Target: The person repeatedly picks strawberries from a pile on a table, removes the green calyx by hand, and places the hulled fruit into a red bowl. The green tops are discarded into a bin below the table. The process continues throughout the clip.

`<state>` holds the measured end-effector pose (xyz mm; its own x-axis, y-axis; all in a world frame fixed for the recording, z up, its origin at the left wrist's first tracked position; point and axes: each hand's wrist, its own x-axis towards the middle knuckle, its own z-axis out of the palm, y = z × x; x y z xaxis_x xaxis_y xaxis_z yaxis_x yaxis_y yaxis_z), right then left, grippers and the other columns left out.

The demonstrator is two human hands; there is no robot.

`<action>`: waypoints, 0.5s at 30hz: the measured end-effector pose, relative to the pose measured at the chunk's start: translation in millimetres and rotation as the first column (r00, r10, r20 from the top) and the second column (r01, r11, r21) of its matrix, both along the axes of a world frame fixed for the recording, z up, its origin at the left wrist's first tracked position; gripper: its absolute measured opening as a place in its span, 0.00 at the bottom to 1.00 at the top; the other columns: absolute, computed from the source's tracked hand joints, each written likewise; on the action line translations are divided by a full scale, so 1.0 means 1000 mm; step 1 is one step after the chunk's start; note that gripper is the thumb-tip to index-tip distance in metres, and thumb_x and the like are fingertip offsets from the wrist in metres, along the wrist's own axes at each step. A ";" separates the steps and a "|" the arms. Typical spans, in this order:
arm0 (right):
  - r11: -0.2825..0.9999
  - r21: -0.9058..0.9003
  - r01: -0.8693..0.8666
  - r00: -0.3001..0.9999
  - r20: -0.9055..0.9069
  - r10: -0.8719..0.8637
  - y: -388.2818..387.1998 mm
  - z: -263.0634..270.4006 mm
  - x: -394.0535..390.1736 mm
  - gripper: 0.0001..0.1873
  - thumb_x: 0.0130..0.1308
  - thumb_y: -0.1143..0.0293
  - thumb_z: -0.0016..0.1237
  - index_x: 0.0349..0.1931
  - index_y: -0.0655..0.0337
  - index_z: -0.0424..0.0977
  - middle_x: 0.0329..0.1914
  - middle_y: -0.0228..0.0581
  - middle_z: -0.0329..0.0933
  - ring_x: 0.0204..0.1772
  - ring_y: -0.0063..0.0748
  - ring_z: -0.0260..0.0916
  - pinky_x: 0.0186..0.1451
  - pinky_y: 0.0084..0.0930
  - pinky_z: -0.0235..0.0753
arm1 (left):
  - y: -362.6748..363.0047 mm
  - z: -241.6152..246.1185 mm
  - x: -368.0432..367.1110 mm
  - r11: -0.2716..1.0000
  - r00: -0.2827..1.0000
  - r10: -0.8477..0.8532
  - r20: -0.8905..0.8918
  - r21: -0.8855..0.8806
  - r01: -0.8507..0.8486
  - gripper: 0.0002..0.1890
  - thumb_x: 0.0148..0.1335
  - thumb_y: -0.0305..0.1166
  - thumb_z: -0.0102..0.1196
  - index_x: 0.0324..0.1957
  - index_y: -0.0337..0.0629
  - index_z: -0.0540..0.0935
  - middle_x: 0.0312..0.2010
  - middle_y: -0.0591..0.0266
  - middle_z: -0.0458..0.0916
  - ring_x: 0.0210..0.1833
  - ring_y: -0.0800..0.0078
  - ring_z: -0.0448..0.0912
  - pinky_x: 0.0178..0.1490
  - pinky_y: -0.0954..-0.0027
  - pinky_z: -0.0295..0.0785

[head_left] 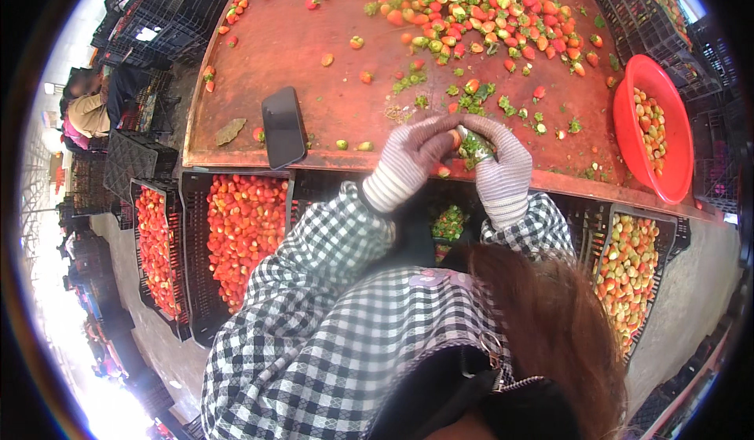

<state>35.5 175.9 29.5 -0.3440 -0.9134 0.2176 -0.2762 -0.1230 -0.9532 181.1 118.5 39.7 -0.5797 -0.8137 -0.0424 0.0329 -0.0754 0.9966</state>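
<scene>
My gloved left hand is over the near edge of the red tabletop, its fingers curled around a strawberry that is mostly hidden. Touching it at the fingertips, my gloved right hand grips a small silvery tool, largely covered by fingers. Green strawberry caps cluster against the right palm. Just beyond my hands lie loose strawberries and cut leafy tops. Farther back spreads a large heap of red and pale strawberries.
A dark smartphone and a dry leaf lie at left. At right stands a red plastic basin holding hulled strawberries. Black crates of strawberries flank me below the table edge. Another person sits far left.
</scene>
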 end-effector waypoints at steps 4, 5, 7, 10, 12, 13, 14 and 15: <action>0.988 0.144 -0.062 0.912 0.411 -0.003 0.003 -0.010 -0.005 0.11 0.58 0.83 0.50 0.43 0.69 0.75 0.42 0.40 0.78 0.46 0.26 0.74 0.51 0.21 0.74 | 0.004 -0.025 0.011 0.939 0.973 -0.020 -0.229 0.331 0.097 0.26 0.64 0.34 0.51 0.62 0.36 0.64 0.41 0.58 0.77 0.35 0.74 0.77 0.40 0.76 0.73; 0.976 0.209 -0.067 0.917 0.397 -0.022 0.006 -0.012 -0.009 0.11 0.59 0.81 0.51 0.43 0.68 0.76 0.43 0.40 0.78 0.46 0.26 0.75 0.51 0.21 0.74 | -0.001 -0.031 0.016 0.881 0.933 -0.014 -0.358 0.437 0.181 0.28 0.64 0.35 0.51 0.63 0.36 0.62 0.41 0.58 0.77 0.35 0.73 0.77 0.40 0.76 0.74; 0.963 0.245 -0.113 0.921 0.389 0.009 0.014 -0.013 -0.017 0.12 0.60 0.76 0.54 0.44 0.67 0.76 0.43 0.40 0.78 0.45 0.25 0.75 0.51 0.20 0.74 | -0.030 -0.040 0.016 0.817 0.884 0.135 -0.448 0.555 0.157 0.26 0.64 0.37 0.50 0.61 0.35 0.64 0.39 0.60 0.77 0.36 0.71 0.77 0.39 0.74 0.75; 0.925 0.312 -0.217 0.947 0.298 0.122 0.028 -0.015 -0.017 0.14 0.59 0.72 0.55 0.46 0.64 0.77 0.46 0.42 0.78 0.50 0.26 0.72 0.54 0.22 0.71 | -0.109 -0.047 -0.005 0.940 0.974 0.042 0.222 -0.340 0.037 0.18 0.59 0.34 0.51 0.51 0.38 0.75 0.37 0.57 0.75 0.40 0.65 0.78 0.41 0.69 0.75; 0.899 0.369 -0.236 0.958 0.245 0.151 0.031 -0.015 -0.017 0.15 0.60 0.70 0.55 0.48 0.63 0.76 0.47 0.44 0.77 0.50 0.26 0.72 0.54 0.22 0.70 | -0.165 -0.050 -0.040 0.755 0.823 0.227 0.521 -0.628 0.188 0.18 0.57 0.41 0.55 0.47 0.43 0.79 0.42 0.54 0.75 0.44 0.60 0.77 0.47 0.65 0.75; 0.901 0.335 -0.277 0.919 0.367 0.146 0.031 -0.014 -0.017 0.17 0.61 0.69 0.54 0.49 0.63 0.75 0.47 0.44 0.77 0.51 0.25 0.72 0.54 0.22 0.70 | -0.186 -0.053 -0.067 0.769 0.800 0.307 0.517 -0.630 0.112 0.17 0.55 0.42 0.56 0.44 0.46 0.80 0.42 0.53 0.75 0.43 0.59 0.77 0.47 0.63 0.74; 0.884 0.367 -0.289 0.921 0.358 0.153 0.031 -0.013 -0.019 0.17 0.61 0.69 0.54 0.50 0.65 0.74 0.47 0.44 0.77 0.50 0.25 0.72 0.54 0.21 0.70 | -0.202 -0.054 -0.090 0.738 0.582 0.372 0.724 -0.610 0.287 0.17 0.53 0.44 0.58 0.42 0.47 0.81 0.41 0.53 0.77 0.43 0.59 0.77 0.45 0.62 0.74; 0.881 0.355 -0.313 0.917 0.354 0.183 0.030 -0.012 -0.021 0.18 0.61 0.70 0.54 0.50 0.66 0.73 0.47 0.43 0.77 0.50 0.25 0.72 0.54 0.21 0.70 | -0.213 -0.054 -0.107 0.714 0.311 0.440 0.842 -0.538 0.447 0.17 0.52 0.46 0.59 0.40 0.48 0.82 0.39 0.53 0.79 0.43 0.59 0.78 0.44 0.61 0.74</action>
<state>14.5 206.1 17.8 -0.0838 -0.9627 -0.2574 0.0207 0.2566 -0.9663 74.0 -95.0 -14.4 -0.5085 -0.8595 -0.0514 -0.8593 0.5028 0.0937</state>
